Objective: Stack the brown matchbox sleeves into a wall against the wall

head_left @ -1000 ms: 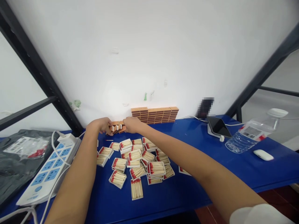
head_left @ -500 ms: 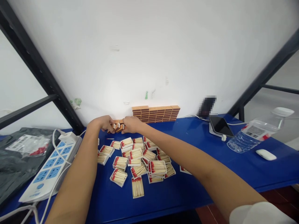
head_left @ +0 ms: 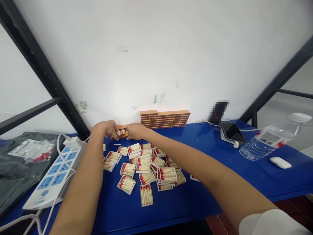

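Both arms reach to the far edge of the blue table (head_left: 220, 169), near the white wall. My left hand (head_left: 105, 129) and my right hand (head_left: 136, 131) are closed from either side on a small row of brown matchbox sleeves (head_left: 122, 132) that lies on the table between them. To the right of the hands a neat stack of brown matchboxes (head_left: 164, 118) stands against the wall. In front of the hands lie several open white matchbox trays (head_left: 144, 166) filled with red-tipped matches. One loose match (head_left: 116, 144) lies just under the left hand.
A white and blue power strip (head_left: 55, 174) with cables lies at the left, beside a dark plastic bag (head_left: 17, 163). At the right are a phone (head_left: 232, 132), a plastic water bottle (head_left: 264, 142) on its side and a small white case (head_left: 280, 162). Black frame bars slant on both sides.
The hands stay closed on the row of brown sleeves. The view has shifted slightly, so everything sits a little further right in the picture.
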The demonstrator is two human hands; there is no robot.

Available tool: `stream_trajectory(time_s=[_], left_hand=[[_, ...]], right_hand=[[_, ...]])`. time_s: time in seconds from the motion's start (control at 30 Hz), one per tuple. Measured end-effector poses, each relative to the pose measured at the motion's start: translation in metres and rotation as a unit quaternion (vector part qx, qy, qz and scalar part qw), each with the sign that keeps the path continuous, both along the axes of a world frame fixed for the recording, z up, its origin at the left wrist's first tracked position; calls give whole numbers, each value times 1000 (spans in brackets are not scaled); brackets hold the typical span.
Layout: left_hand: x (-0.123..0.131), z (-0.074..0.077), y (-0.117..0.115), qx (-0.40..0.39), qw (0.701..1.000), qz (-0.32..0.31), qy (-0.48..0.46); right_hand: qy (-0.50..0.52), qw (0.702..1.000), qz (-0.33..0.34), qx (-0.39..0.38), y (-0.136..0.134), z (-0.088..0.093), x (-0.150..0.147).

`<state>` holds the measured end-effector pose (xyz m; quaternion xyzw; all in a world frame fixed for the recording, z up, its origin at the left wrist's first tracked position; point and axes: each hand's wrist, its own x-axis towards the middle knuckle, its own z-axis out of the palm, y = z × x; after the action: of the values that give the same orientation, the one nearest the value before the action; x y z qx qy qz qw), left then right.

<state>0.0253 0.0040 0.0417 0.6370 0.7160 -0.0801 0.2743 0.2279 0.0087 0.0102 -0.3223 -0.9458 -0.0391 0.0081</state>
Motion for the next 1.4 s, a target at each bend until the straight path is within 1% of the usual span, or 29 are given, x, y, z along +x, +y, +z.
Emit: stream_trajectory(time_s=[0.07, 0.13, 0.2, 0.23, 0.3, 0.37, 0.43, 0.47, 0.53, 0.57, 0.63, 0.7, 0.8, 0.9, 1.03, 1.23, 1.3, 1.4], left_hand=[[0, 0, -1, -6, 1000, 1, -8], [-1, 4, -3, -6, 1000, 6, -16], [-3, 10, -5, 0, 1000, 5, -21], [-4, 13, -6, 4, 1000, 2, -21], [-8, 19, -7, 9, 1000, -6, -19], [-11, 24, -8, 14, 1000, -12, -18], [-12, 28, -9, 21, 1000, -11, -14], [-11, 29, -9, 23, 1000, -8, -13], [-7, 32, -11, 26, 1000, -1, -7], [-5, 33, -12, 26, 1000, 3, -3], [2, 35, -14, 25, 1000, 3, 4], [8, 35, -15, 24, 1000, -6, 9], [16, 35, -15, 20, 999, -21, 21], [22, 35, -16, 14, 999, -27, 28], [29, 40, -19, 25, 999, -26, 35], [35, 45, -23, 28, 999, -32, 25], [35, 46, -23, 24, 999, -36, 22], [36, 47, -23, 28, 998, -37, 31]], right_hand=[[-1, 1000, 0, -16, 0, 1, 1], [4, 1000, -5, -21, -4, 6, 5], [18, 1000, -12, -17, -11, 18, 15], [31, 999, -15, -15, -15, 26, 24], [78, 997, -2, -17, -23, 49, 49], [139, 990, -2, -18, -27, 73, 83], [189, 980, -53, 18, -21, 94, 123], [203, 974, -84, 48, -15, 101, 142], [174, 969, -154, 84, 2, 106, 174], [150, 969, -176, 89, 11, 105, 185], [105, 970, -202, 86, 25, 98, 196], [74, 970, -216, 79, 33, 90, 197], [58, 969, -224, 86, 35, 80, 190], [64, 968, -221, 99, 35, 75, 190], [80, 966, -222, 104, 41, 70, 201], [113, 976, -153, 102, 51, 62, 211], [122, 975, -152, 109, 50, 59, 214], [141, 969, -167, 113, 47, 54, 220]])
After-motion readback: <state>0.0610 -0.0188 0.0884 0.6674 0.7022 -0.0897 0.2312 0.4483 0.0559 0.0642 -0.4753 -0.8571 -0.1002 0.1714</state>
